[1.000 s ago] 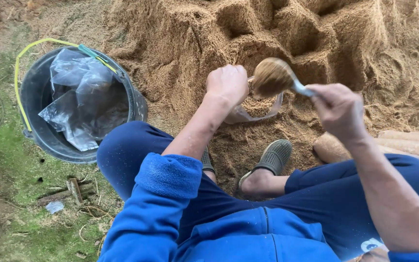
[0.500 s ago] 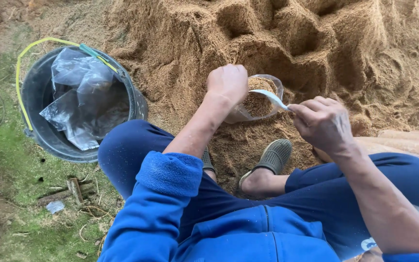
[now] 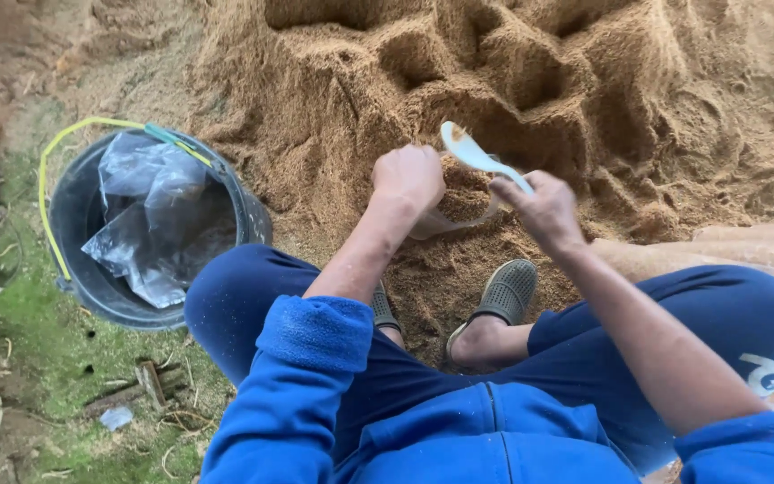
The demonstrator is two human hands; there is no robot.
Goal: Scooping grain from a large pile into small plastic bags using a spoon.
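My left hand (image 3: 409, 177) grips the rim of a clear plastic bag (image 3: 445, 222) partly filled with sawdust, held over the sawdust pile (image 3: 584, 99). My right hand (image 3: 541, 211) holds a pale plastic spoon (image 3: 475, 154) by its handle; its bowl is empty and raised just above the bag's mouth. Both hands are close together in front of my knees. I squat in blue trousers and a blue top with grey sandals (image 3: 503, 291) on the sawdust.
A dark bucket (image 3: 82, 260) with a yellow handle stands at the left, holding crumpled clear plastic bags (image 3: 150, 215). Green mossy ground (image 3: 38, 358) with bits of litter lies at the lower left. Filled bags (image 3: 718, 246) lie at the right.
A heaped spoonful of sawdust was tipped into the bag. The spoon then came out empty and now sits raised above the bag's mouth.
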